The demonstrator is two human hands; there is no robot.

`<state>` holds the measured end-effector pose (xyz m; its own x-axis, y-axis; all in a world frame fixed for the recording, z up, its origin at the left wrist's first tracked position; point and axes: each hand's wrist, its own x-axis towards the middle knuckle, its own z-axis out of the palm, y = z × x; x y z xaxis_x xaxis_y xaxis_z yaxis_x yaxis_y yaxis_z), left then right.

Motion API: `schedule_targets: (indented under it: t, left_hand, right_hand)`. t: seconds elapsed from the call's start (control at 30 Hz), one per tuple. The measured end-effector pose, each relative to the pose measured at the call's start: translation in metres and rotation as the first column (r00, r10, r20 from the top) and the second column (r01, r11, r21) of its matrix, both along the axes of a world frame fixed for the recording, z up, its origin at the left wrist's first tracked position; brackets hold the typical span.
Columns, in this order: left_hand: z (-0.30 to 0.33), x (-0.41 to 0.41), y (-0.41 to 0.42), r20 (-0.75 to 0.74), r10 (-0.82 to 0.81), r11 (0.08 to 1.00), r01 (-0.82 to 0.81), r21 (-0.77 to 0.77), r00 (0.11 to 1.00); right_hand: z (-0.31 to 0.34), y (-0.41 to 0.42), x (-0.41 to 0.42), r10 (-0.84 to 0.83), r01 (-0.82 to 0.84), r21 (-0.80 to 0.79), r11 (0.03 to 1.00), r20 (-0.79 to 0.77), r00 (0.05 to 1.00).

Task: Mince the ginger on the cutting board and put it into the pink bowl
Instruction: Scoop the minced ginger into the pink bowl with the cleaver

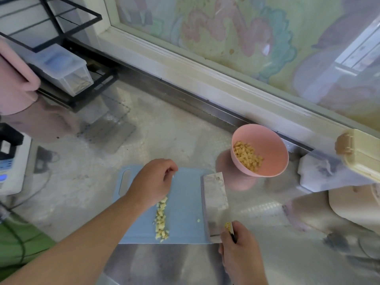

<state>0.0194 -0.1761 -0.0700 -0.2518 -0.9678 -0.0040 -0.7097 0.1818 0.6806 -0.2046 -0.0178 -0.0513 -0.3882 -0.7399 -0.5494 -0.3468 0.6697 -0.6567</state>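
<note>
Currently, pink bowl (267, 161): holding minced ginger.
Cutting board (185, 202): carrying a ginger row (161, 221).
Left hand (152, 182): fingers curling, gripping nothing.
Right hand (240, 247): gripping cleaver (214, 204).

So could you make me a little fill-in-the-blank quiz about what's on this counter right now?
1. The right hand grips a ____.
2. The board under the loose ginger is ____ in colour.
3. Ginger already fills part of the ____ bowl.
4. The left hand rests at the ____ end of the ginger row.

Missing words: cleaver; blue; pink; far
</note>
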Motion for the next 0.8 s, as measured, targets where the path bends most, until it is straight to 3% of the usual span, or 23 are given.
schedule_targets:
  t: [0.2,0.5,0.67,0.8]
  left_hand:
    - [-0.014,0.002,0.022,-0.082,-0.016,0.998,0.022,0.067,0.997]
    - [-0.019,0.008,0.052,-0.247,0.004,1.0,-0.003,0.004,0.969]
    - [-0.026,0.021,0.058,-0.114,0.049,0.998,-0.053,-0.035,0.992]
    - [-0.03,0.026,0.073,0.049,-0.041,0.998,0.043,-0.04,0.998]
  right_hand:
    - [-0.004,0.01,0.004,-0.016,0.016,-0.017,1.0,-0.015,1.0]
    - [-0.003,0.011,0.029,0.018,-0.018,-0.03,0.999,-0.008,1.0]
    - [-0.002,0.011,0.047,0.0,0.001,-0.022,1.0,0.052,0.999]
    - [0.002,0.013,0.062,-0.034,0.033,0.015,0.999,0.132,0.991]
